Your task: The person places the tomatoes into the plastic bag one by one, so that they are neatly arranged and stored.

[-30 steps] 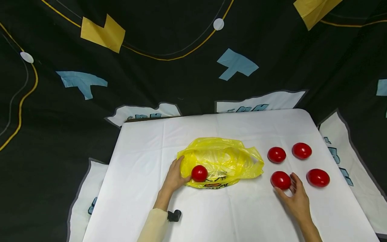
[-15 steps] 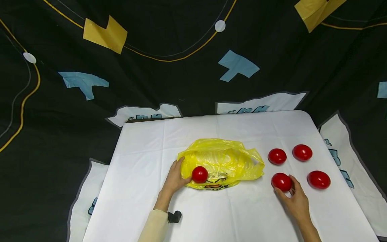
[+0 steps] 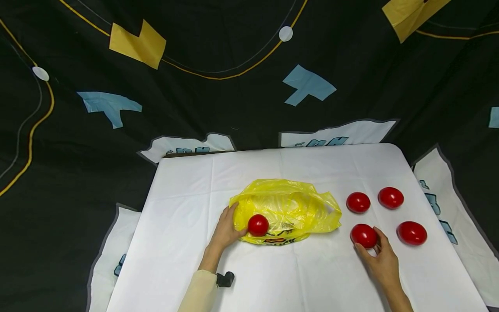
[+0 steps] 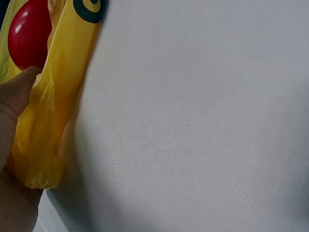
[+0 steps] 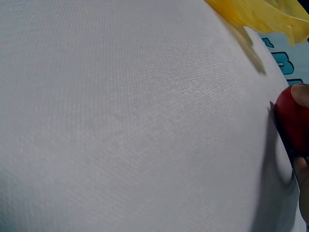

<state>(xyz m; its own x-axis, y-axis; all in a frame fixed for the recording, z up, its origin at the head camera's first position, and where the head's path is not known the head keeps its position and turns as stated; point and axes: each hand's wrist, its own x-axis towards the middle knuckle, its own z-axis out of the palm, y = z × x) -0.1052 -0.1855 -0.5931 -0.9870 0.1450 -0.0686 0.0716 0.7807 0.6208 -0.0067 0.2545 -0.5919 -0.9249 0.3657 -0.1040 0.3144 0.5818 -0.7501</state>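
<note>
A crinkled yellow plastic bag (image 3: pixel 284 206) with dark print lies on the white table. My left hand (image 3: pixel 224 229) grips the bag's left edge, the thumb pressed over the plastic in the left wrist view. Right by that thumb, a glossy red ball (image 4: pixel 30 36) sits at the bag's front left. To the right of the bag, my right hand (image 3: pixel 381 260) holds another red ball (image 3: pixel 364 235) between thumb and fingers, low over the cloth. In the right wrist view only the thumb and part of a finger show on this ball (image 5: pixel 293 121).
Three more red balls lie near the right hand: one behind (image 3: pixel 358 202), one at the back right (image 3: pixel 391 197) and one to the right (image 3: pixel 412 233). A white cloth (image 3: pixel 187 186) covers the table. Behind it hangs a dark curtain (image 3: pixel 218 108).
The head view has shifted slightly, so everything sits a little lower in it. Both hands keep their places on the bag and the ball.
</note>
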